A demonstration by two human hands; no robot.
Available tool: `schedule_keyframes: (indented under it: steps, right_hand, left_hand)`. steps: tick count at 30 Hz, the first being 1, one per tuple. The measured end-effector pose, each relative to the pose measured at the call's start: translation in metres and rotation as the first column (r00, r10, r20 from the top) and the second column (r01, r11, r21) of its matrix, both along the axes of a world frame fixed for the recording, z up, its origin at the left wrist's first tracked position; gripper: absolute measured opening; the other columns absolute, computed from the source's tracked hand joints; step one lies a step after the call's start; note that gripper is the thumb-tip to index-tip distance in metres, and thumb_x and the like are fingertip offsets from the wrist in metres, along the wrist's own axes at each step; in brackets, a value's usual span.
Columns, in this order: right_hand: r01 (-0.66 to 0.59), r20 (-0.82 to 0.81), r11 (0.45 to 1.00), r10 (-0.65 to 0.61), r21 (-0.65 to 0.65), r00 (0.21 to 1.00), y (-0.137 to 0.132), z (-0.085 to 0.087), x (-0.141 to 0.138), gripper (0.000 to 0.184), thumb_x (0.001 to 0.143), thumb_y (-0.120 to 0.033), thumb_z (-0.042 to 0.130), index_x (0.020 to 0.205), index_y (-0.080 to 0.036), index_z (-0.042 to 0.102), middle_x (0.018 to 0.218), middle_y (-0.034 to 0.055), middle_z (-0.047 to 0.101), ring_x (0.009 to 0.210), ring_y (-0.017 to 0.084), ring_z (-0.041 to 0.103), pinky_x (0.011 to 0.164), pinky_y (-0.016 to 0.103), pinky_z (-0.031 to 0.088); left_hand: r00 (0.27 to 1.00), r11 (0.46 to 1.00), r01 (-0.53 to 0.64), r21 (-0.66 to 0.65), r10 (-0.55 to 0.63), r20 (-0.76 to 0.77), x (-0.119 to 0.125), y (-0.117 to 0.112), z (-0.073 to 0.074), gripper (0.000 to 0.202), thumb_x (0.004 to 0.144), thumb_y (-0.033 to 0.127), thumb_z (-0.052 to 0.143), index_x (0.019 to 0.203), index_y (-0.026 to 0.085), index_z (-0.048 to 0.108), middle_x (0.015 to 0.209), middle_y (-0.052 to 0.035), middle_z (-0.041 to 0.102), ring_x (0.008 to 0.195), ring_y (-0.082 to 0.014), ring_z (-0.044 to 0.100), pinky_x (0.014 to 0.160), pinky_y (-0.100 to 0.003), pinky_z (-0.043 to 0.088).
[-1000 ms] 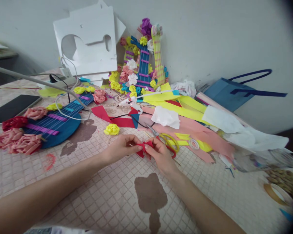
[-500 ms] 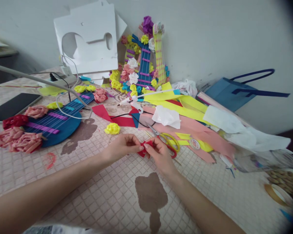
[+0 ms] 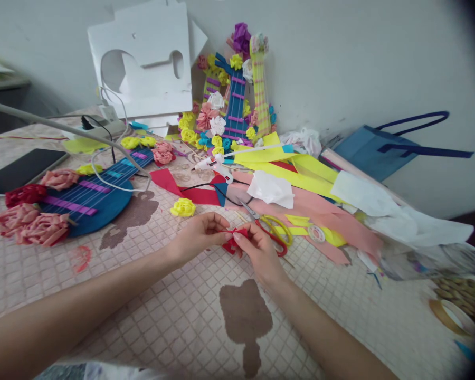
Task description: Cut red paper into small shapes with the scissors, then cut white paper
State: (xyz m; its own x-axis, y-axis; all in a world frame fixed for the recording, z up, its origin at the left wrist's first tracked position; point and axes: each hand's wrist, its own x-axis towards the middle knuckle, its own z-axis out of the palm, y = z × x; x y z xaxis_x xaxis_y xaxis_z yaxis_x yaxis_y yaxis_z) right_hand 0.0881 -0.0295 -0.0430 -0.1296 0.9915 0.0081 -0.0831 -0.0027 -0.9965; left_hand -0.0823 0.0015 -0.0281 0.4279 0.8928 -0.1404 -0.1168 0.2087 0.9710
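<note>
A small folded piece of red crepe paper (image 3: pixel 230 246) is pinched between my two hands, above the table's middle. My left hand (image 3: pixel 203 235) grips its left edge with thumb and fingers. From the other side, my right hand (image 3: pixel 257 248) presses it with the thumb on top; its fingertips are partly hidden behind the paper. Just beyond the right hand lie scissors (image 3: pixel 275 237) with red and yellow handles. A yellow paper rose (image 3: pixel 182 207) rests beyond my left hand. Further off is a white glue gun (image 3: pixel 216 166) with its black cord, beside a red paper strip (image 3: pixel 200 196).
At left lies a blue paper guitar (image 3: pixel 114 203) with pink and red roses, near a dark tablet (image 3: pixel 26 168). Decorated guitars (image 3: pixel 237 100) and white foam boards (image 3: pixel 142 63) lean on the wall. Coloured paper sheets (image 3: pixel 320 211), a blue bag (image 3: pixel 376 150) and a tape roll (image 3: pixel 453 316) are at right.
The red paper has shifted slightly between my fingers, and my left fingers have moved up a little over its edge. Everything else lies as before.
</note>
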Motion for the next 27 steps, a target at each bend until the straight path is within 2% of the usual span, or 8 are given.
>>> schedule_keyframes:
  steps: [5, 8, 12, 16, 20, 24, 27]
  right_hand:
    - [-0.024, -0.016, 1.0, 0.024, -0.01, 1.0, -0.001, 0.001, 0.0, 0.019, 0.085, -0.037, 0.064, 0.079, -0.02, 0.057, 0.066, -0.0043, 0.054, 0.054, 0.009, 0.047, 0.051, 0.023, 0.037]
    - [-0.054, -0.008, 0.998, 0.053, -0.017, 0.999, -0.001, 0.004, -0.001, 0.023, 0.082, -0.041, 0.066, 0.082, -0.02, 0.057, 0.066, -0.0038, 0.055, 0.054, 0.01, 0.048, 0.05, 0.024, 0.038]
    - [-0.052, 0.073, 0.998, 0.053, -0.023, 0.996, -0.002, 0.007, -0.001, 0.026, 0.075, -0.04, 0.072, 0.083, -0.02, 0.057, 0.07, -0.0032, 0.055, 0.06, 0.012, 0.048, 0.054, 0.025, 0.039]
    - [-0.055, 0.171, 0.998, 0.053, 0.006, 0.984, -0.001, 0.006, 0.0, 0.018, 0.078, -0.034, 0.069, 0.079, -0.02, 0.057, 0.069, -0.0033, 0.055, 0.06, 0.012, 0.048, 0.056, 0.026, 0.038]
    - [-0.045, 0.158, 0.999, 0.048, -0.019, 0.986, -0.001, 0.002, 0.0, 0.015, 0.081, -0.032, 0.065, 0.079, -0.019, 0.058, 0.066, -0.0034, 0.056, 0.056, 0.011, 0.047, 0.053, 0.025, 0.037]
    - [-0.003, 0.071, 0.999, 0.006, -0.038, 0.997, 0.0, -0.002, 0.0, 0.018, 0.081, -0.035, 0.067, 0.081, -0.019, 0.058, 0.064, -0.0037, 0.055, 0.055, 0.01, 0.047, 0.051, 0.023, 0.037]
    - [0.008, 0.052, 1.0, -0.007, -0.018, 0.999, 0.001, -0.004, 0.0, 0.016, 0.082, -0.034, 0.066, 0.081, -0.02, 0.059, 0.065, -0.0036, 0.055, 0.057, 0.011, 0.047, 0.051, 0.023, 0.036]
  left_hand:
    - [1.0, 1.0, 0.003, 0.017, -0.003, -0.003, 0.0, 0.0, 0.0, 0.03, 0.069, 0.026, 0.076, 0.087, 0.014, 0.056, 0.074, -0.0004, 0.067, 0.068, -0.0125, 0.064, 0.064, -0.025, 0.049]
    - [0.999, 0.999, -0.011, 0.049, 0.013, -0.04, 0.0, 0.0, 0.001, 0.028, 0.069, 0.025, 0.075, 0.087, 0.014, 0.056, 0.07, 0.0011, 0.065, 0.064, -0.0113, 0.063, 0.06, -0.023, 0.048]
    - [0.997, 0.994, -0.036, 0.106, 0.044, -0.07, 0.001, 0.0, 0.004, 0.024, 0.069, 0.023, 0.073, 0.084, 0.014, 0.056, 0.065, 0.0037, 0.061, 0.058, -0.0091, 0.058, 0.053, -0.021, 0.043]
    - [0.995, 0.993, -0.041, 0.111, 0.051, -0.09, 0.0, 0.0, 0.006, 0.025, 0.069, 0.024, 0.073, 0.084, 0.014, 0.056, 0.066, 0.0028, 0.062, 0.058, -0.0093, 0.058, 0.052, -0.021, 0.042]
    - [0.996, 0.996, -0.046, 0.071, 0.051, -0.072, 0.0, 0.0, 0.007, 0.03, 0.067, 0.025, 0.076, 0.087, 0.014, 0.056, 0.069, 0.0017, 0.063, 0.063, -0.0105, 0.06, 0.058, -0.023, 0.045]
    - [1.0, 0.998, -0.022, -0.054, 0.021, -0.007, 0.0, -0.002, 0.009, 0.041, 0.065, 0.025, 0.079, 0.097, 0.015, 0.056, 0.076, 0.0005, 0.067, 0.067, -0.0117, 0.063, 0.063, -0.024, 0.047]
    - [0.999, 0.994, 0.034, -0.108, -0.035, -0.005, 0.0, -0.002, 0.01, 0.033, 0.067, 0.028, 0.078, 0.09, 0.014, 0.059, 0.076, -0.0015, 0.07, 0.066, -0.0117, 0.063, 0.059, -0.023, 0.044]
